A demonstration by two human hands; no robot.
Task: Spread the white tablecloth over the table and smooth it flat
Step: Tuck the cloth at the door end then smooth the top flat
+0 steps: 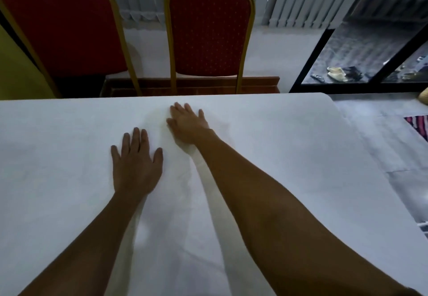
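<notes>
The white tablecloth (289, 147) covers the whole table top and hangs over the far edge and the right side. My left hand (135, 163) lies palm down on the cloth at the centre left, fingers spread. Farther out, my right hand (188, 124) also rests flat on the cloth close to the far edge, fingers apart. Neither hand holds anything. Faint soft creases run through the cloth between and below my forearms.
Two red padded chairs with gold frames (209, 29) (62, 22) stand just beyond the far table edge. A dark-framed glass door (361, 48) is at the back right, with sandals (337, 73) outside. A striped cloth (418, 125) lies at the right edge.
</notes>
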